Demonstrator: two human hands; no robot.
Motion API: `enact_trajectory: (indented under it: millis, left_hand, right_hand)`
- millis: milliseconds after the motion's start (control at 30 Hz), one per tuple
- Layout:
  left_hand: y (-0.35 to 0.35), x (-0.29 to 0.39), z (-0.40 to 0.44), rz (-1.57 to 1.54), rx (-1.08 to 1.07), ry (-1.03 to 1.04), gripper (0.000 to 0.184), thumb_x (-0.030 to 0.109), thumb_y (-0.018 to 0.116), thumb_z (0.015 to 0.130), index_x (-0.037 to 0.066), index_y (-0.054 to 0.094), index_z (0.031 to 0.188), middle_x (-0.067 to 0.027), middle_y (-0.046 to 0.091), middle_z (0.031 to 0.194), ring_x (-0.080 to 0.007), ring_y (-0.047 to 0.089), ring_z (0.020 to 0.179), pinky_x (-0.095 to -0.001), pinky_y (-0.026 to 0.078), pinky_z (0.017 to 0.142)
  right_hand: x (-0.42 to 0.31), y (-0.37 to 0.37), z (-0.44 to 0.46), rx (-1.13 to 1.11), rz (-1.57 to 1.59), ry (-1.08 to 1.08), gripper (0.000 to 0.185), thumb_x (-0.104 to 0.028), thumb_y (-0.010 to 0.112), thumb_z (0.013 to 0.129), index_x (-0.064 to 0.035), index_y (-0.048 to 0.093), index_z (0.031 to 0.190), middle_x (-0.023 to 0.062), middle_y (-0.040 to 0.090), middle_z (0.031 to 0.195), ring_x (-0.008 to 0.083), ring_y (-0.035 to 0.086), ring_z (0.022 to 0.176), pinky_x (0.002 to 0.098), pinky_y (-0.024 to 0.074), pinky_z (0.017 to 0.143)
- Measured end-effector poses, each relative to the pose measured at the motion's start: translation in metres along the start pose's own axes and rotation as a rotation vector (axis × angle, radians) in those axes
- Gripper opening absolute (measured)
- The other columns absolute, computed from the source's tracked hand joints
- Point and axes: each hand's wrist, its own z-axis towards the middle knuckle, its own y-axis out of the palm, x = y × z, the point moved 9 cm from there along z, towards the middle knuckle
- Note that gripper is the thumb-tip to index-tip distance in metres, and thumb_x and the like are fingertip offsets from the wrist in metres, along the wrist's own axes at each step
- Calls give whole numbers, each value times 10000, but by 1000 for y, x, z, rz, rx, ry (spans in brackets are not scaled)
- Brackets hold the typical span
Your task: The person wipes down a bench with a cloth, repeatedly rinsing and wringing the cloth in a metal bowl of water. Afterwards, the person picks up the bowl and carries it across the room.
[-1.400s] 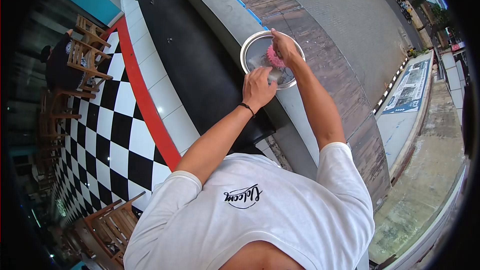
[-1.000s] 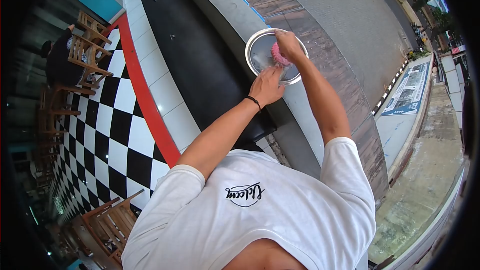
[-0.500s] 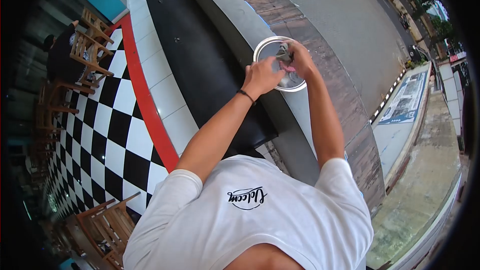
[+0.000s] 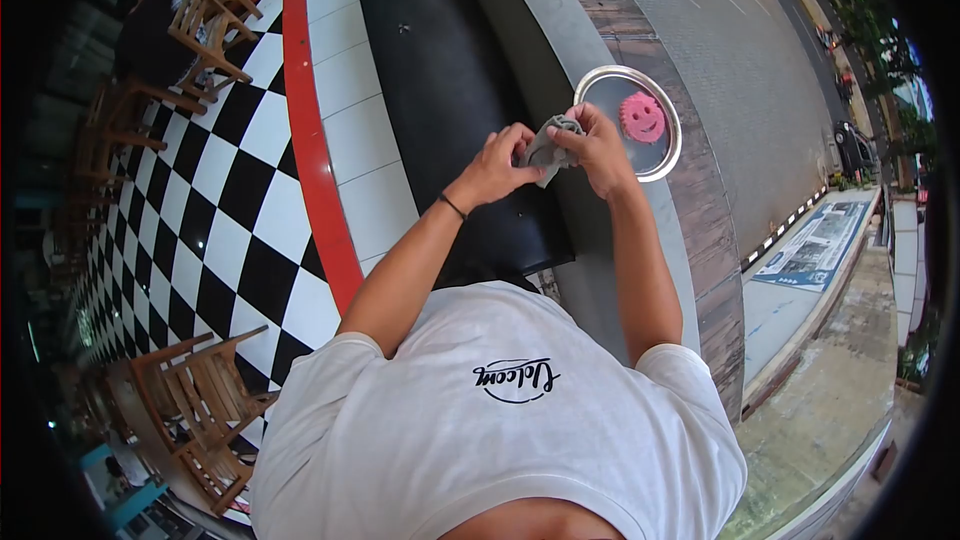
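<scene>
Between my hands is a crumpled grey cloth [image 4: 545, 150], held over the black bench top. My left hand [image 4: 496, 162] grips its left side, fingers curled and a dark band at the wrist. At the cloth's upper right, my right hand [image 4: 598, 148] pinches it between thumb and fingers. Just beyond my right hand, a round metal tray [image 4: 652, 157] with a shiny rim rests on the grey ledge. In it lies a pink smiley-face sponge [image 4: 642, 118], face up.
A long black bench top [image 4: 440, 90] runs along the grey ledge [image 4: 560, 25]. Left of it are a red floor strip [image 4: 315, 150] and checkered tiles. Wooden chairs [image 4: 205, 385] stand there, and a seated person [image 4: 150, 35] is at upper left. A paved street lies right.
Both hands have moved from over the tray toward the bench, bringing the grey cloth along. The pink sponge, partly covered by my hands before, now shows fully in the tray. The view has shifted.
</scene>
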Motion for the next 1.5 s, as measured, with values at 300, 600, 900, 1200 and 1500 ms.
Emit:
enact_trajectory:
  millis: [300,600,900,1200,1500]
  left_hand:
    - [-50,-46,-51,-225,-105,-242,245,180,612,673,45,509,848,-86,519,625,-221,547,657,-332,440,645]
    - [-55,-76,-130,130,-167,-205,452,133,598,716,55,473,1144,-172,538,1067,-347,560,1005,-409,467,860]
    - [-34,-133,-190,-1260,-50,-687,462,121,443,817,7,504,1261,-57,589,1086,-159,533,954,-286,403,925]
    - [-77,-186,-120,396,248,282,263,19,562,773,13,619,1029,-217,582,1132,-366,540,1043,-441,434,913]
    - [-10,-268,-63,481,146,72,570,-18,526,780,90,555,1339,-135,568,1342,-288,502,1293,-437,387,1091]
  right_hand:
    - [40,72,-6,-435,-233,128,287,-86,755,811,-138,473,803,-80,471,722,12,418,604,203,285,502]
    - [90,113,-21,-541,-98,249,166,-29,710,859,-75,561,916,-37,593,822,37,542,742,200,422,649]
    - [139,118,-19,-442,-20,428,115,-106,698,896,-90,585,899,-93,541,700,-11,379,587,203,242,516]
    - [177,72,74,-242,-547,-46,131,-47,674,803,-43,622,922,44,571,833,154,512,643,277,424,651]
    - [229,55,104,128,-1217,-479,177,18,593,791,-78,626,936,81,654,1114,280,609,1101,418,439,933]
